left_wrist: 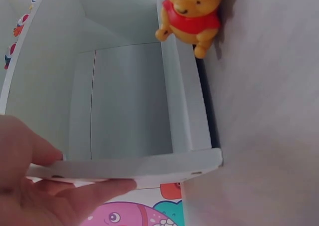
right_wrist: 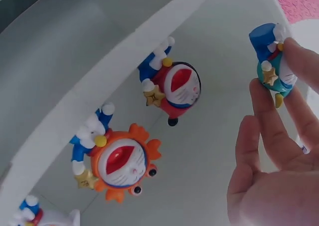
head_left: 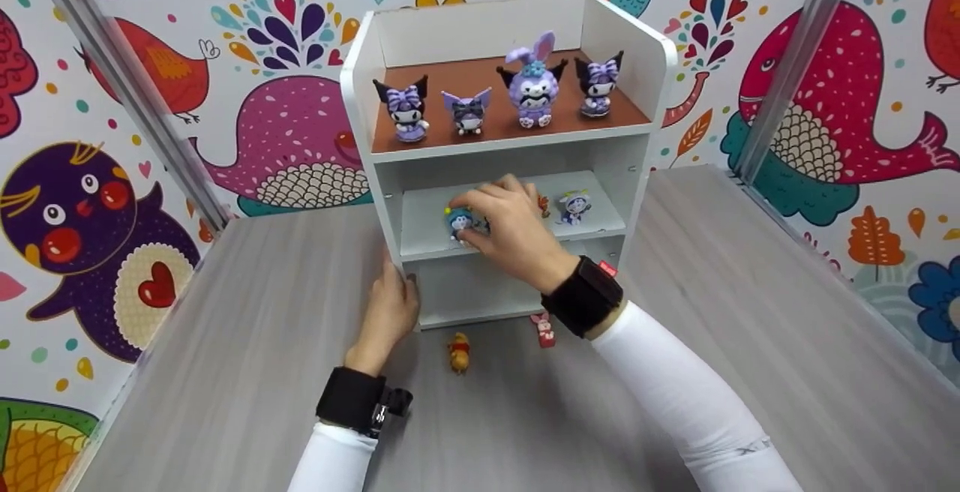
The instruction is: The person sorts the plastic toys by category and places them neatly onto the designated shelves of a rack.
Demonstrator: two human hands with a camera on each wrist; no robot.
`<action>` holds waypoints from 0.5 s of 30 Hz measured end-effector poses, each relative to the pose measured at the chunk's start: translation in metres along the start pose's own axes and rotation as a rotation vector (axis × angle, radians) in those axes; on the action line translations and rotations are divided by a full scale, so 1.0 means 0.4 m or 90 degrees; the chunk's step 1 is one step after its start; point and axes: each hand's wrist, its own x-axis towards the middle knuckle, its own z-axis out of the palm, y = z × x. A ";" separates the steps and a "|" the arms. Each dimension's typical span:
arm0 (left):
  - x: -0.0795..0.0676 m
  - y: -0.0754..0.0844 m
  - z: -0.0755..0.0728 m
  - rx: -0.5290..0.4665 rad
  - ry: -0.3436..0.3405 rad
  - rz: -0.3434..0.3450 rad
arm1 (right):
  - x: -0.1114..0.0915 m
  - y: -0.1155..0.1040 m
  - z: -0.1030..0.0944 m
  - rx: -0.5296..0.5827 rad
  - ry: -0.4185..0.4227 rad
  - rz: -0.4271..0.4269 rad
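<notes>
My right hand (head_left: 514, 226) pinches a small Doraemon figurine (right_wrist: 269, 51) in a teal hood between thumb and fingers, at the left end of the middle shelf (head_left: 420, 241). Beside it on that shelf stand a Doraemon in a red hood (right_wrist: 182, 89), one in an orange crab hood (right_wrist: 124, 163) and a white-hooded one (head_left: 575, 207). With my left hand (head_left: 388, 303) I grip the left side panel (left_wrist: 144, 167) of the white toy shelf unit, thumb on the inner face and fingers on the outer.
Several purple-and-black Kuromi figurines (head_left: 534, 98) stand on the brown top shelf (head_left: 480, 79). In front of the unit, a Winnie the Pooh figurine (head_left: 459, 353) and a pink rabbit figurine (head_left: 544, 331) are on the grey table (head_left: 285, 372). Patterned walls surround the table.
</notes>
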 end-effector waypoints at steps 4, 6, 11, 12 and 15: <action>-0.003 0.004 -0.001 -0.002 -0.008 -0.009 | 0.021 0.005 0.016 -0.034 -0.017 0.031; -0.002 0.005 -0.002 -0.005 -0.012 -0.010 | 0.028 0.007 0.023 -0.049 -0.022 0.044; 0.000 0.006 -0.005 -0.013 -0.015 -0.012 | 0.038 0.009 0.041 -0.080 -0.033 0.057; 0.000 0.006 -0.006 -0.015 -0.016 -0.014 | 0.039 0.011 0.044 -0.086 -0.035 0.059; 0.000 0.004 -0.009 -0.015 -0.019 -0.024 | 0.041 0.015 0.055 -0.097 -0.036 0.064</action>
